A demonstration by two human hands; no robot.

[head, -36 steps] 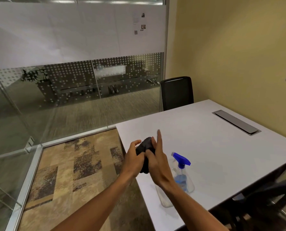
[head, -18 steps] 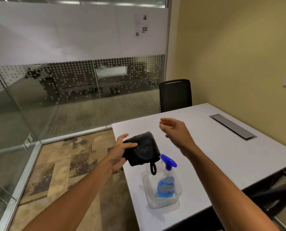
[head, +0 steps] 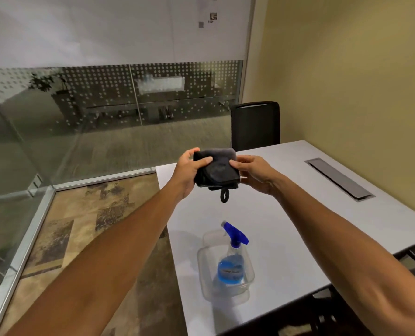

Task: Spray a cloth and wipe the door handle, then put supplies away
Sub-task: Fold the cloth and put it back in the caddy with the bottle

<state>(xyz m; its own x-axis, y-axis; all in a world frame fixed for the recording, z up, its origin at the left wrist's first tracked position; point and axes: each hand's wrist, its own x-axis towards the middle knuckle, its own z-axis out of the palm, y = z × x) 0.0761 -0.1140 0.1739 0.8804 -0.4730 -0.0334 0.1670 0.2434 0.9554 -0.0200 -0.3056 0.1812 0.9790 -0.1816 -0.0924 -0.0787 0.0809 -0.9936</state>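
Dark folded cloth, loop hanging: we pinch it with both hands, left hand and right hand, above the counter. Blue-capped spray bottle stands in a clear tub nearer us.

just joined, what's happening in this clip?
A person holds a folded dark cloth in the air over a white table, left hand on one side and right hand on the other. A small loop hangs from the cloth's lower edge. The spray bottle with blue liquid stands untouched in a clear plastic container near the table's front edge. No door handle is in view.
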